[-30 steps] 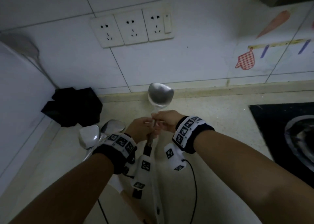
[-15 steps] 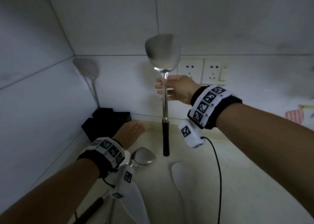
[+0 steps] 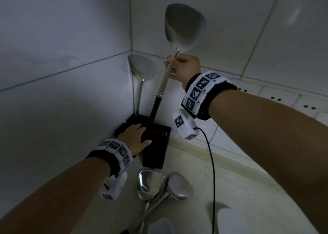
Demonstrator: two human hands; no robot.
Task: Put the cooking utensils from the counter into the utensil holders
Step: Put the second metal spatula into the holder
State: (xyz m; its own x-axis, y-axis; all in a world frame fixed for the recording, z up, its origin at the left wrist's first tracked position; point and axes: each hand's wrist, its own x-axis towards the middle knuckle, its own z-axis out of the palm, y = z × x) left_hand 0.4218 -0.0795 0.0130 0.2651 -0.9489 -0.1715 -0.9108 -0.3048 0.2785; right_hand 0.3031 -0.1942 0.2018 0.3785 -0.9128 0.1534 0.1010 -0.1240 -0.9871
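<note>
Spatula (image 3: 184, 27) handle is entering the holder (image 3: 156, 145) below my clenched right fingers (image 3: 171, 63), so I'm lowering straight while my flat, open left hand (image 3: 135, 136) is bracing it.

Hidden and cut-off parts in a dim kitchen corner

The spatula (image 3: 184, 28) handle's tip vanishes into the black holder (image 3: 158, 145); counter utensils' (image 3: 150, 186) handles run off the bottom edge.
</note>
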